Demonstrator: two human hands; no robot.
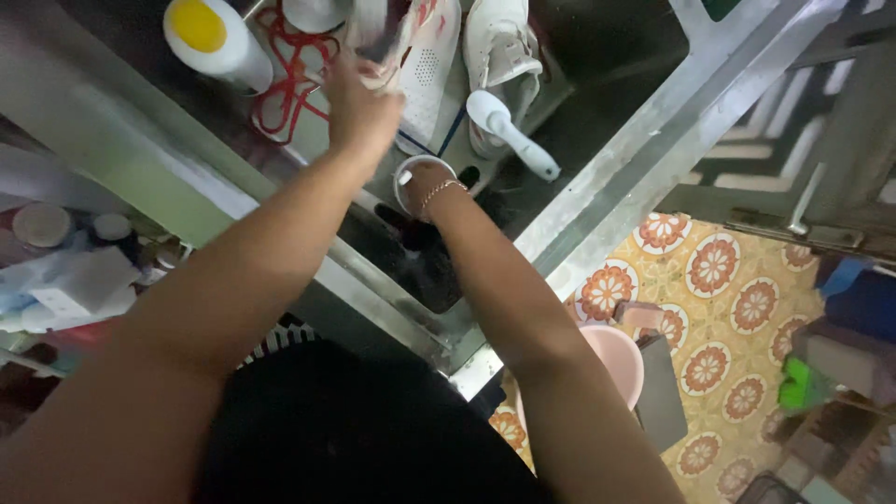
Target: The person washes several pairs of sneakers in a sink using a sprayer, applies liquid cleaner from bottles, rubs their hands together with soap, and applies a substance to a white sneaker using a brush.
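A stainless steel sink (597, 201) with a dull, wet sheen holds two white shoes. One shoe (425, 65) has a perforated, smooth synthetic side and lies under the left hand (359, 112); the other shoe (499, 51) sits just beside it, sole rim showing. The left hand is closed around a blurred, pale thing pressed against the first shoe; what it grips cannot be made out. The right hand (425, 191), a thin bracelet on its wrist, dips into a small round white cup (420, 177) low in the sink, its fingers hidden, so whether it grips is unclear. A white plastic brush (513, 131) with a rounded handle lies near the second shoe. Red laces (289, 75) coil beside a white bottle (215, 37) with a yellow cap.
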